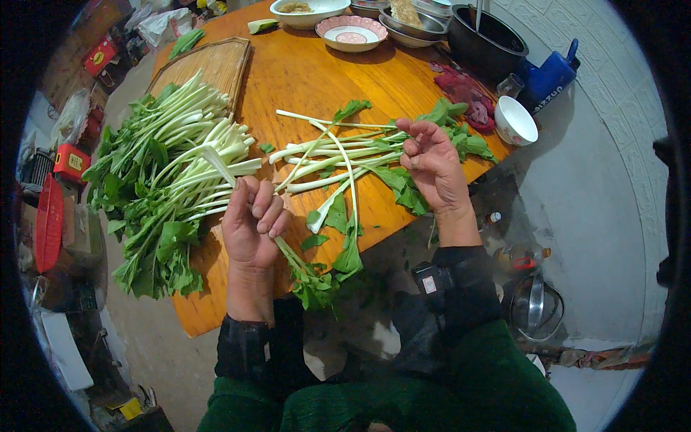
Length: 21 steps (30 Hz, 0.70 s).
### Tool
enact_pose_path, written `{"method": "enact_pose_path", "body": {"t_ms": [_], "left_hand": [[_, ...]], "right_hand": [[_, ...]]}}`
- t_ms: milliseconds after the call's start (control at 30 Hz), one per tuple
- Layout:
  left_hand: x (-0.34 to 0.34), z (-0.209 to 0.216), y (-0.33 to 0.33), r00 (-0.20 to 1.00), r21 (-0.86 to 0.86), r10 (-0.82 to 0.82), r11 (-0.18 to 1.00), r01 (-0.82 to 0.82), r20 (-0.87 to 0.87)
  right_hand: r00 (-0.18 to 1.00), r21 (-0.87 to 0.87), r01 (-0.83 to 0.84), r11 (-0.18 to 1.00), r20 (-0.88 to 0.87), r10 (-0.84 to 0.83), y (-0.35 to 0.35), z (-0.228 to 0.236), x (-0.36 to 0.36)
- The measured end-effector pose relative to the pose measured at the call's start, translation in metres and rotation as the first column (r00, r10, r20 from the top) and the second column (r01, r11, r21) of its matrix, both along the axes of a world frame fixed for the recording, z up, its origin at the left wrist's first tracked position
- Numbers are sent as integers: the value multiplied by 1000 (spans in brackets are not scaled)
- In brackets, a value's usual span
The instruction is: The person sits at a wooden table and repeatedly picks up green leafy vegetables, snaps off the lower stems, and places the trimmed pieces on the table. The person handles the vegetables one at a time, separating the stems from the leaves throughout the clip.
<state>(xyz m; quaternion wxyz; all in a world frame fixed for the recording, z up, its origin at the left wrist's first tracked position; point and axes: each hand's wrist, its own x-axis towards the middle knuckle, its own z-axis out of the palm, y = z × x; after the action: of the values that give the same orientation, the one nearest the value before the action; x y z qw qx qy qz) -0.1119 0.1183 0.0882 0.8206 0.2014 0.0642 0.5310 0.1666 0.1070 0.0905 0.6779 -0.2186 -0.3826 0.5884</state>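
Note:
My left hand [253,227] is closed around a leafy green stalk [219,164]. Its pale end points up and away, and its leaves [313,284] hang past the near table edge. My right hand [435,164] is raised over the right-hand greens with its fingers curled in; whatever they may pinch is too small to make out. Beneath it lies a loose pile of greens [324,160], white stalks to the left and leaves to the right. On the left side of the table a larger heap of greens [173,165] is laid with stalks pointing right, partly over a wooden board [229,61].
The wooden table [288,83] carries a pink-rimmed dish [351,36], stacked bowls and a black pot [489,47] at the back. A white bowl [515,121], a blue container [551,79] and a dark red net bag [464,93] sit at the right edge. Bottles stand on the floor below.

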Motion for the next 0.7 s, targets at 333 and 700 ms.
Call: {"method": "enact_pose_path", "body": {"t_ms": [333, 700], "left_hand": [[1, -2, 0, 1000, 41, -19, 999, 19, 0], [6, -7, -2, 995, -135, 17, 990, -31, -100]], "right_hand": [[986, -194, 165, 967, 30, -163, 6, -18, 4], [985, -167, 158, 973, -37, -166, 10, -12, -4]]}}
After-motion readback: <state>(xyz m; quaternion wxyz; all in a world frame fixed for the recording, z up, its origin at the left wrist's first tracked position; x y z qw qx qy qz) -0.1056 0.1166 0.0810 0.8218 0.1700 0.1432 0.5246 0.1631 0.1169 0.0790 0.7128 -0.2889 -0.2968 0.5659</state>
